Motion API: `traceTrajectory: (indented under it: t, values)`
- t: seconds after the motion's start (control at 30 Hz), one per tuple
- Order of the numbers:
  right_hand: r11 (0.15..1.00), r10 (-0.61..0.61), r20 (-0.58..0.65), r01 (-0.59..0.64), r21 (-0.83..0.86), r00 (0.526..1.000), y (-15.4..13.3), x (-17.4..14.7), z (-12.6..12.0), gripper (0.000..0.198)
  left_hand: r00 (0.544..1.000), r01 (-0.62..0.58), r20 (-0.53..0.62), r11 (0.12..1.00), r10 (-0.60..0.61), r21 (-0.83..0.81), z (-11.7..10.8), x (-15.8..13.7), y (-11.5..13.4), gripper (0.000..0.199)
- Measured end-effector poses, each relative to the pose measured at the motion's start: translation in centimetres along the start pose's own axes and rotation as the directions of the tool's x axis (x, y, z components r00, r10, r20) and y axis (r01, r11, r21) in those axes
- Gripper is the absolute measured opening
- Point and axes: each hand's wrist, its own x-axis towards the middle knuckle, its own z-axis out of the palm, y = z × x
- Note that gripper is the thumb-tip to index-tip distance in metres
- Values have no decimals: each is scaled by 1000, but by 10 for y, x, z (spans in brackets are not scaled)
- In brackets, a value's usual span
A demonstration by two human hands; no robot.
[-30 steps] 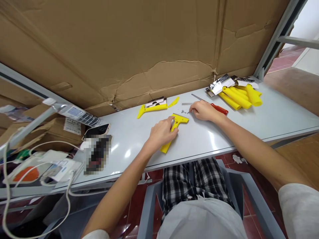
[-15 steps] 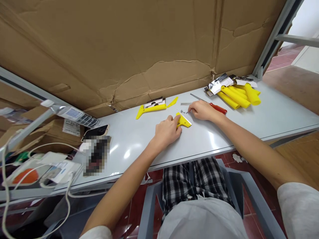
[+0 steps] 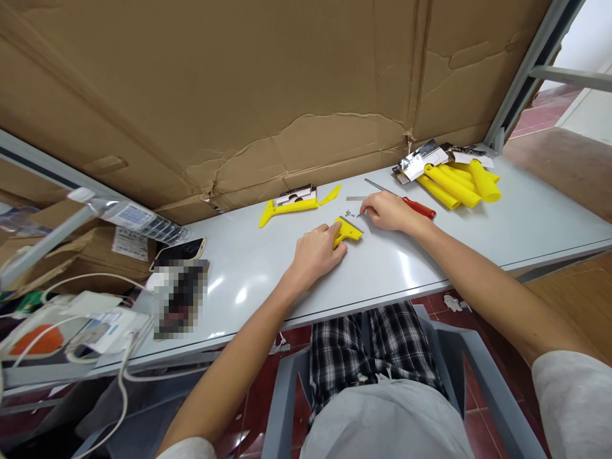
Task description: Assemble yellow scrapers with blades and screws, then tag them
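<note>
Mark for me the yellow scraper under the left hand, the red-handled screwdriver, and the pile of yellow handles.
yellow scraper (image 3: 350, 231): head view, on its wide head past the fingers.
red-handled screwdriver (image 3: 421, 208): head view, on the red handle.
pile of yellow handles (image 3: 454, 182): head view, on a middle handle.

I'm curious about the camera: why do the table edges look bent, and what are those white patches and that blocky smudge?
Head view: the wide lens bows the table edges; white patches near the left hand are glare from lighting; the blocky patch is deliberate pixelation; the right hand and the yellow scraper look sharp.
</note>
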Motion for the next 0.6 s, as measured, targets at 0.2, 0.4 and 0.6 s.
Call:
traceTrajectory:
  t: [0.2,0.4,0.6]
  values:
    - [1000,-25,-42,26,11,999,-2,0,4,39,999,-38,-27,992,35,-122,2,5,-13,47]
    - [1000,19,1,-19,-19,1000,-13,0,2,34,998,-51,-59,936,32,-347,2,7,-25,63]
    - [999,41,-15,-41,1,999,-12,3,6,31,998,-36,-62,906,11,-422,3,8,-29,73]
